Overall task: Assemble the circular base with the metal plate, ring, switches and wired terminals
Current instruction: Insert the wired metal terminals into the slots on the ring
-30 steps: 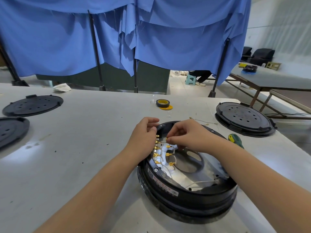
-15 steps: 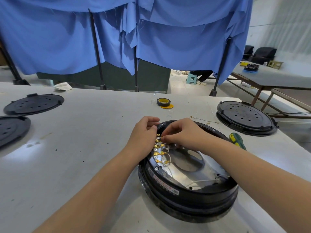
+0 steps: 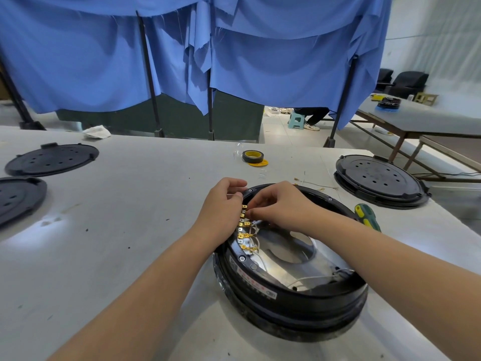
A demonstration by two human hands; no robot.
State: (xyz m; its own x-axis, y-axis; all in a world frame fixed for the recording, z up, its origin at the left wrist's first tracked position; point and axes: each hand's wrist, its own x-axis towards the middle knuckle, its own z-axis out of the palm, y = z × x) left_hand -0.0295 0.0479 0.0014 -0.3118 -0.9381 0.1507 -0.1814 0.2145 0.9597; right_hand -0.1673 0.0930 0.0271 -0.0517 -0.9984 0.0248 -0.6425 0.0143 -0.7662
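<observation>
The black circular base (image 3: pixel 289 290), with a shiny metal plate (image 3: pixel 283 259) seated inside, is set on the grey desk (image 3: pixel 104 256) near its front edge. At the base's far-left rim, a row of gold wired terminals (image 3: pixel 244 230) is pinched by the curled right hand (image 3: pixel 283 207); the rim is gripped by the left hand (image 3: pixel 223 207). Beyond, a green-yellow screwdriver (image 3: pixel 367 217) and a black tape roll (image 3: pixel 252 156) are seen.
</observation>
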